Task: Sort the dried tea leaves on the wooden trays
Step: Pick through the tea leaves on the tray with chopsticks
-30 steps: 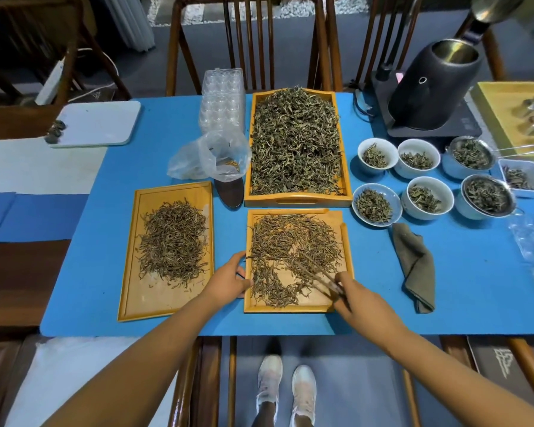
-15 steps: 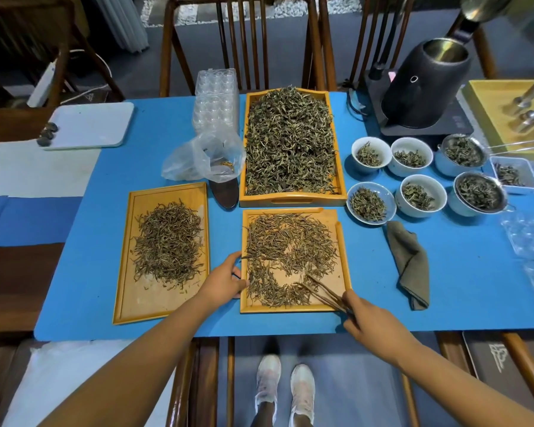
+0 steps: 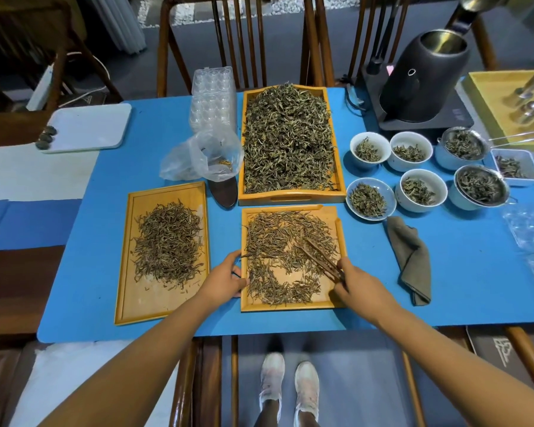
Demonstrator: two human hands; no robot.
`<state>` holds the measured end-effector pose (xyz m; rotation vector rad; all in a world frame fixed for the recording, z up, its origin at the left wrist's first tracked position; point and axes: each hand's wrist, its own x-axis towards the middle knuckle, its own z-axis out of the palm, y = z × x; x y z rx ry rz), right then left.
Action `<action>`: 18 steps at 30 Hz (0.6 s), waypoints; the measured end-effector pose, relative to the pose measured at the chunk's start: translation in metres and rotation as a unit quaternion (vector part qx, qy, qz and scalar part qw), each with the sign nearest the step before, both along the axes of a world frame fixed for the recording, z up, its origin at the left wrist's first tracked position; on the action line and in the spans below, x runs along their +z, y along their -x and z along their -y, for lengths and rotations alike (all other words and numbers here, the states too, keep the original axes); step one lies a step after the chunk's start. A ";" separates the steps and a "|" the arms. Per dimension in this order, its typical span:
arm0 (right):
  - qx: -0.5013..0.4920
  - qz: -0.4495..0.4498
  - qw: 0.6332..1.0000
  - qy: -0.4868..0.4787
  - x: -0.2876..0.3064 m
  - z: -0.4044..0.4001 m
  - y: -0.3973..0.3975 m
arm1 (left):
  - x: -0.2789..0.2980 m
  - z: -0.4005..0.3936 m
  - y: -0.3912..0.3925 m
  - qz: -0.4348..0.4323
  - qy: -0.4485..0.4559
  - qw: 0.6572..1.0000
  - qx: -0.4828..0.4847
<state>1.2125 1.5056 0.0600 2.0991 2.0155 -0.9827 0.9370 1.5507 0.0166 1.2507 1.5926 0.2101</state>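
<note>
Near tray [image 3: 330, 304] — loose leaves [image 3: 275, 241] in a ring, bare wood at centre. Right hand [image 3: 356, 283] closed on tweezers [image 3: 319, 257]; their long axis runs up-left, tips among leaves just beyond the hand. Left hand [image 3: 225, 277] grips the tray's left rim, steadying. Left tray [image 3: 127, 272] — sorted pile, nearer the left hand.

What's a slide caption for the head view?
Right hand works wooden tweezers through tea leaves while left hand steadies the tray.
</note>
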 end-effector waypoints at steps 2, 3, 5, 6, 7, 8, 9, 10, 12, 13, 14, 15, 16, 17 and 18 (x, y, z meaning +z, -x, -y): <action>-0.005 -0.004 1.000 0.011 0.000 0.004 -0.001 | 0.001 0.000 0.000 -0.001 0.001 1.000 -0.001; 0.000 -0.002 1.000 0.015 -0.001 0.008 -0.002 | 0.001 0.000 0.000 -0.002 0.001 1.000 -0.003; 0.015 0.006 1.000 0.017 -0.001 0.015 -0.007 | 0.001 0.000 0.001 -0.005 0.000 1.000 -0.005; 0.019 0.009 1.000 0.016 -0.002 0.019 -0.010 | 0.002 0.000 0.001 -0.005 0.000 1.000 -0.006; 0.023 0.012 1.000 0.015 -0.002 0.023 -0.013 | 0.002 0.000 0.001 -0.004 0.000 1.000 -0.005; 0.030 0.018 0.999 0.014 -0.002 0.027 -0.017 | 0.002 0.000 0.001 -0.003 0.000 1.000 -0.006; 0.038 0.024 0.999 0.016 -0.003 0.030 -0.019 | 0.003 0.000 0.001 -0.003 0.000 1.000 -0.007; 0.044 0.028 0.998 0.018 -0.003 0.034 -0.022 | 0.003 0.000 0.001 -0.004 -0.002 1.000 -0.008; 0.047 0.029 0.998 0.024 -0.004 0.041 -0.026 | 0.003 0.000 0.000 -0.005 -0.003 1.000 -0.009; 0.048 0.027 0.998 0.029 -0.004 0.045 -0.029 | 0.003 0.000 0.000 -0.005 -0.003 1.000 -0.009; 0.050 0.025 0.998 0.033 -0.004 0.048 -0.031 | 0.002 0.000 0.000 -0.005 -0.002 1.000 -0.008; 0.051 0.023 0.998 0.034 -0.003 0.050 -0.033 | 0.002 0.000 0.000 -0.004 -0.002 1.000 -0.007; 0.048 0.021 0.998 0.030 -0.002 0.051 -0.034 | 0.002 0.000 0.001 -0.002 0.000 1.000 -0.005; 0.039 0.017 0.999 0.021 -0.001 0.052 -0.036 | 0.002 0.000 0.001 0.001 0.001 1.000 -0.004; 0.027 0.010 1.000 0.011 0.001 0.051 -0.038 | 0.002 0.000 0.001 0.003 0.002 1.000 -0.003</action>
